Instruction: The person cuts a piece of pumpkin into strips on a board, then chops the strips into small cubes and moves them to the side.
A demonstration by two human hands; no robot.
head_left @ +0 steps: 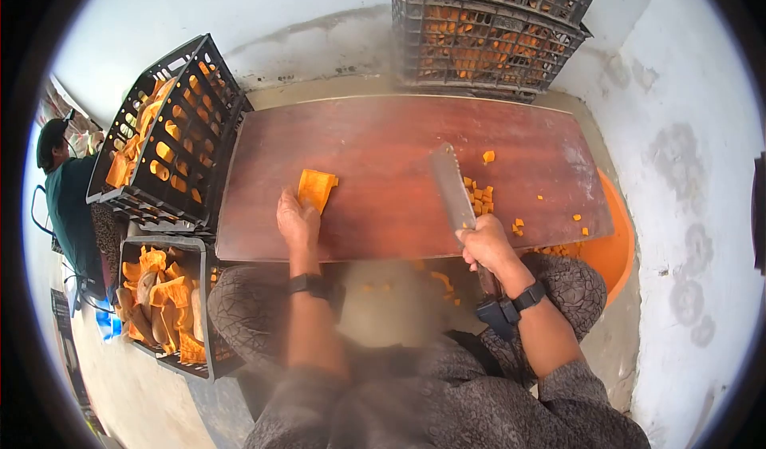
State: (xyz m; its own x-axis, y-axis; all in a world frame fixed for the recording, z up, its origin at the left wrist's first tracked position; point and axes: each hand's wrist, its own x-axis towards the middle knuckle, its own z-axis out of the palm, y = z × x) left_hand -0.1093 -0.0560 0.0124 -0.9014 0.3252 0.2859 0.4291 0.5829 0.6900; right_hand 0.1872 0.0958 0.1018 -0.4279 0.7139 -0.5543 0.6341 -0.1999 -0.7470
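My left hand (pixel 298 219) is closed on the lower edge of a flat orange pumpkin piece (pixel 316 189) over the left half of the reddish-brown board (pixel 375 162). In my right hand (pixel 487 245) is a cleaver (pixel 453 187), gripped by its handle, with the blade pointing up and away from me. Diced pumpkin cubes (pixel 480 197) lie just right of the blade, partly hidden by it. One larger cube (pixel 488 157) sits farther back, and several small bits are scattered to the right.
A black crate (pixel 171 134) of pumpkin pieces stands at the board's left, with another crate (pixel 209 321) nearer me. Stacked crates (pixel 491 38) stand behind. An orange tub (pixel 618 241) with cubes is partly under the board's right end. A person (pixel 72 185) is at far left.
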